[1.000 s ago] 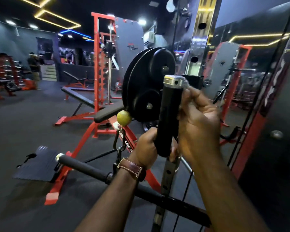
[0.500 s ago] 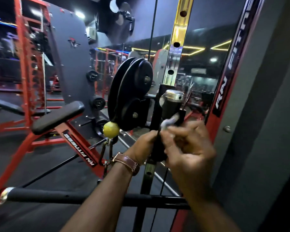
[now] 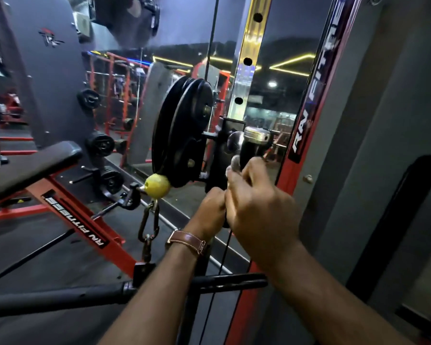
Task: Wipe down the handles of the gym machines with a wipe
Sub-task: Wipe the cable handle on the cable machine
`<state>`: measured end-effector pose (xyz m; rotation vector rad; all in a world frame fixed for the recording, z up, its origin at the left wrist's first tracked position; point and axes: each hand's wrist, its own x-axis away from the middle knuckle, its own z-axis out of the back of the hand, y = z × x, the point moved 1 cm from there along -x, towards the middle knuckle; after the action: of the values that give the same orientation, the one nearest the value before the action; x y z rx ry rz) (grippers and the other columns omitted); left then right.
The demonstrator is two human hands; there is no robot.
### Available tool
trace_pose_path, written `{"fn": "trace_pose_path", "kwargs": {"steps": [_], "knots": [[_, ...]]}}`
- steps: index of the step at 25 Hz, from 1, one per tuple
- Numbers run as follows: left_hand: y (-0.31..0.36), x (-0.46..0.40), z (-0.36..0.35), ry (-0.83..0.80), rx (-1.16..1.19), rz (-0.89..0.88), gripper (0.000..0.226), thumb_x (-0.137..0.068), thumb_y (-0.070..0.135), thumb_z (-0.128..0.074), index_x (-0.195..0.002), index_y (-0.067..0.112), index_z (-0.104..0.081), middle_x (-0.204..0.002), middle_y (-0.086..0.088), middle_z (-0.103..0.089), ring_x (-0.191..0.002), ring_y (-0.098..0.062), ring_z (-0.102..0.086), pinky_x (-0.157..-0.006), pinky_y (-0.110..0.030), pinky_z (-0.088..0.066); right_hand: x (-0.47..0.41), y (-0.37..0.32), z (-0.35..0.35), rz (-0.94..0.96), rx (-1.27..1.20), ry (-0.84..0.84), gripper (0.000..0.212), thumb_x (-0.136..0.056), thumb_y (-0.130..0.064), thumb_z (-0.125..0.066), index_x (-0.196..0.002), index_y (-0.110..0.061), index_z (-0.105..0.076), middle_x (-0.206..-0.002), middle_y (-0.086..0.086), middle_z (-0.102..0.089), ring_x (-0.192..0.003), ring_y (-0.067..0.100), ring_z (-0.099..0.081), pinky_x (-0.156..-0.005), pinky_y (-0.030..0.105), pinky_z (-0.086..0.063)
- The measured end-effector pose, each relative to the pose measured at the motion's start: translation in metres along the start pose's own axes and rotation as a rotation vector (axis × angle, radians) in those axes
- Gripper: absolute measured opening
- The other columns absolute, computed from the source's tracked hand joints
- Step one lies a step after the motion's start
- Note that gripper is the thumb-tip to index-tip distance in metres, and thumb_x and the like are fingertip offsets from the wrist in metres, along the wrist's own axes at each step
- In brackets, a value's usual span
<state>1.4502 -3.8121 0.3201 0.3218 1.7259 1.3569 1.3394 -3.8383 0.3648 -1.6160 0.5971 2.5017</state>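
Observation:
A black upright handle (image 3: 251, 150) with a chrome cap stands on the cable machine in front of a mirror. My right hand (image 3: 261, 207) is wrapped round the handle's middle and holds a white wipe (image 3: 234, 164) against it; a bit of wipe shows above my fingers. My left hand (image 3: 209, 210), with a brown watch strap on the wrist, grips the lower end of the same handle. The handle's lower half is hidden behind both hands.
A black pulley wheel (image 3: 184, 133) hangs just left of the handle, with a yellow ball stopper (image 3: 157, 185) and carabiner below. A long black bar (image 3: 110, 292) crosses beneath my arms. A red bench (image 3: 35, 165) stands at left, and a red upright post (image 3: 309, 120) at right.
The camera has swung right and closer to the machine. My right hand has slid down the handle with the wipe; my left hand keeps its grip at the bottom.

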Motion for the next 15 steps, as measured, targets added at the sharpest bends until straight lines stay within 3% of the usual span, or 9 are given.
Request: {"fn": "trace_pose_path", "kwargs": {"steps": [1,3,5,7,9,10,12,14,15], "knots": [[0.000,0.000,0.000,0.017,-0.016,-0.023,0.036,-0.085,0.020,-0.049,-0.071,-0.013,-0.054,-0.065,-0.012,-0.044,-0.046,-0.006,-0.035,-0.044,-0.017,-0.031,0.002,0.000,0.000,0.034,0.014,-0.022,0.007,-0.091,-0.008,-0.071,-0.090,-0.002,-0.073,-0.093,0.009,-0.062,-0.056,0.011,-0.050,-0.047,0.018,-0.039],[0.001,-0.001,0.000,0.019,-0.054,-0.037,0.035,-0.083,0.016,-0.049,-0.065,-0.013,-0.055,-0.063,-0.013,-0.048,-0.048,-0.011,-0.038,-0.044,-0.021,-0.033,-0.018,0.008,0.007,0.097,0.085,-0.003,0.005,-0.086,-0.006,-0.075,-0.084,-0.006,-0.071,-0.095,0.008,-0.063,-0.056,0.011,-0.051,-0.046,0.021,-0.039],[0.000,-0.001,0.000,-0.015,-0.061,-0.026,0.042,-0.090,0.007,-0.047,-0.048,0.009,-0.055,-0.051,-0.008,-0.053,-0.042,-0.013,-0.044,-0.044,-0.021,-0.036,-0.043,0.012,0.014,0.077,0.133,0.042,0.007,-0.086,-0.004,-0.073,-0.082,-0.006,-0.068,-0.099,0.009,-0.062,-0.057,0.011,-0.048,-0.043,0.023,-0.046],[-0.003,-0.002,0.001,0.011,-0.049,-0.001,0.043,-0.095,0.008,-0.044,-0.056,0.022,-0.053,-0.057,-0.008,-0.055,-0.046,-0.016,-0.046,-0.047,-0.020,-0.042,-0.040,0.005,0.010,0.039,0.104,0.034,0.002,-0.088,-0.002,-0.070,-0.087,-0.002,-0.069,-0.104,0.012,-0.062,-0.056,0.012,-0.053,-0.041,0.027,-0.051],[-0.004,-0.001,0.000,0.051,-0.087,0.010,0.026,-0.094,0.027,-0.045,-0.068,0.027,-0.046,-0.065,0.005,-0.055,-0.053,-0.008,-0.044,-0.055,-0.018,-0.044,-0.004,-0.008,-0.003,0.055,0.058,-0.042,0.007,-0.091,-0.001,-0.063,-0.093,0.002,-0.069,-0.107,0.017,-0.063,-0.058,0.016,-0.059,-0.043,0.027,-0.053],[-0.006,-0.002,0.001,0.056,-0.046,0.033,0.031,-0.097,0.026,-0.046,-0.066,0.022,-0.044,-0.055,0.015,-0.051,-0.048,0.000,-0.040,-0.052,-0.014,-0.039,0.014,-0.013,-0.006,0.101,0.041,-0.085,0.013,-0.093,-0.003,-0.058,-0.096,0.004,-0.069,-0.106,0.017,-0.064,-0.062,0.018,-0.062,-0.046,0.026,-0.054],[0.002,0.002,0.000,0.037,-0.032,0.010,0.043,-0.104,0.009,-0.042,-0.061,0.006,-0.045,-0.047,0.008,-0.045,-0.040,0.000,-0.038,-0.045,-0.014,-0.032,0.026,-0.006,-0.007,0.211,0.022,-0.101,0.017,-0.098,-0.004,-0.055,-0.099,0.004,-0.070,-0.100,0.014,-0.065,-0.066,0.018,-0.062,-0.051,0.026,-0.054],[0.005,0.004,-0.001,-0.030,-0.021,-0.001,0.047,-0.102,0.000,-0.040,-0.056,0.000,-0.051,-0.046,-0.007,-0.044,-0.036,-0.003,-0.037,-0.040,-0.016,-0.032,0.005,0.010,-0.004,0.248,0.054,0.013,0.016,-0.099,-0.004,-0.058,-0.104,0.005,-0.071,-0.095,0.012,-0.064,-0.066,0.018,-0.060,-0.050,0.030,-0.053],[0.008,0.004,-0.001,-0.017,-0.023,0.011,0.051,-0.101,-0.002,-0.040,-0.052,0.003,-0.051,-0.040,0.000,-0.046,-0.035,-0.004,-0.043,-0.039,-0.013,-0.034,-0.009,0.017,0.000,0.219,0.070,0.086,0.017,-0.099,-0.004,-0.059,-0.108,0.006,-0.070,-0.095,0.012,-0.064,-0.067,0.018,-0.060,-0.050,0.031,-0.053]]}}
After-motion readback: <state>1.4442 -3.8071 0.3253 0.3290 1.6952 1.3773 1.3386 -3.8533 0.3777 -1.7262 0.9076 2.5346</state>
